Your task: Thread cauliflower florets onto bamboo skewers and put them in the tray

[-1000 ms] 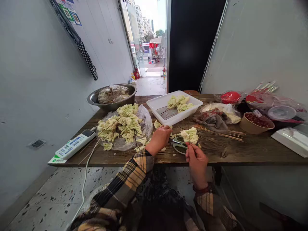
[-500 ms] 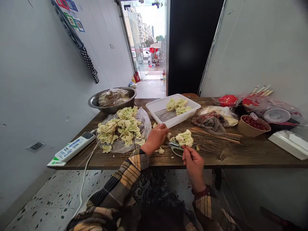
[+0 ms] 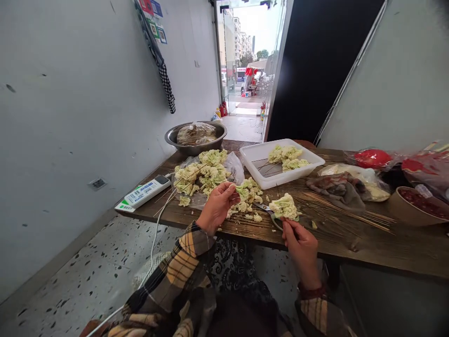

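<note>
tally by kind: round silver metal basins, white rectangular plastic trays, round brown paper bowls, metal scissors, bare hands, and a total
Round silver metal basin: 1
White rectangular plastic tray: 1
Round brown paper bowl: 1
Metal scissors: 1
Bare left hand plus bare right hand: 2
Total: 6
Pale cauliflower florets overlap too much to count.

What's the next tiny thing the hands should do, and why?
Maybe the left hand should bring its floret over to the thin stick tip that seems to poke up above the cauliflower clump in the right hand. Each hand is holding some cauliflower, and the two pieces are apart.
</note>
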Available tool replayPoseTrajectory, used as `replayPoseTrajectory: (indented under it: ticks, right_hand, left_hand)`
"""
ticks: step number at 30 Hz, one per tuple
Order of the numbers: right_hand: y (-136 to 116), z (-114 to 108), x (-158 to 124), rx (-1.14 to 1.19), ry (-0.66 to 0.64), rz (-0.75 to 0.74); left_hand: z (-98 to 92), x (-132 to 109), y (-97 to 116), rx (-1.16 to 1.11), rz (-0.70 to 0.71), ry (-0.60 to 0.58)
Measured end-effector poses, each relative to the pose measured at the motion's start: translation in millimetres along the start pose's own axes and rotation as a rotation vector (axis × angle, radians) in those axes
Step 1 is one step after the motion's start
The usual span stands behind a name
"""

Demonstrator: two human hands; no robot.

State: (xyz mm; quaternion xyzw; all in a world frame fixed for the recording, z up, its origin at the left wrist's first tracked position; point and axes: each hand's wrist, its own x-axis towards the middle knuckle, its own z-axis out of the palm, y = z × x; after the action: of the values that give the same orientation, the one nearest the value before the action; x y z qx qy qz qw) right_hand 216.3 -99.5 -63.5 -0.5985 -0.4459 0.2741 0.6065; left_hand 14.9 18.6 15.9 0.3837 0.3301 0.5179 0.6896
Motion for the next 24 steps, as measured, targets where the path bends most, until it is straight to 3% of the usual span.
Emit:
replayPoseTrajectory:
  ticks: [7,10,14,19,24]
  right_hand:
    - [-5,16,1,-0.185,-0.161,-0.163]
    - [-4,20,3,-0.257,-0.227,-0.254]
    - [-7,20,6,-0.298,-0.294,-0.315]
    - [-9,20,7,-0.319,-0.31,-0.33]
    - [-5,19,6,-0.308,-0.301,-0.358]
  left_hand:
    - [-13.0,-12,1,0.028,-0.045,-0.062]
    - [-18.8,-10,-3,0.058,-0.051,-0.033]
    - [-26.4,-5,-10,0.045,-0.042,-0.1]
    - [-30.8,-6,-11,0.122,-0.044,-0.171]
    - [-29.4,-7,-8,0.153,0.072,-0.177]
